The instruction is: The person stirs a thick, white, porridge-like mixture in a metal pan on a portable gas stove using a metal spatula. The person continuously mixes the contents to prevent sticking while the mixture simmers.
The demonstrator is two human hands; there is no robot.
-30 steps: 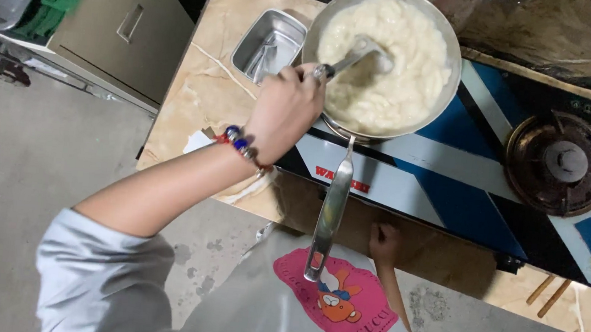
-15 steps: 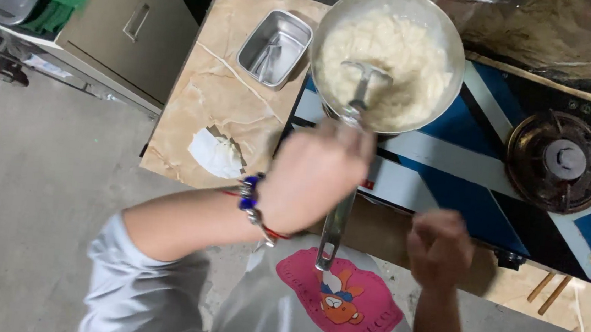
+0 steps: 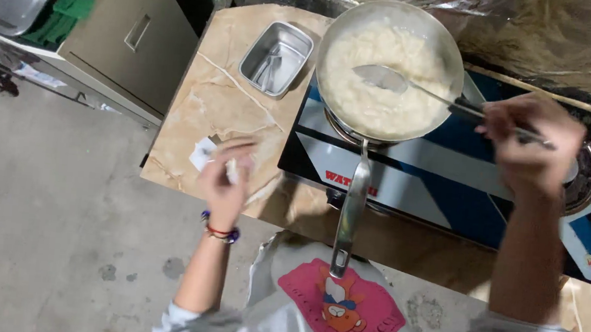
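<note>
Nearest, left hand [image 3: 226,181] pinches a white tissue [image 3: 205,152] at the counter's [image 3: 201,108] front left edge; half a second ago it held the spatula. Right hand [image 3: 536,141] now grips the spatula [image 3: 389,78], blade over the white mash filling the steel pan [image 3: 335,41] on the stove [image 3: 444,179]. Far left corner: small steel tray [image 3: 276,57] holding utensils.

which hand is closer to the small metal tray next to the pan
Left. The left hand is over the counter just below the small metal tray, by a white cloth. The right hand holds a spoon beyond the pan.
</note>
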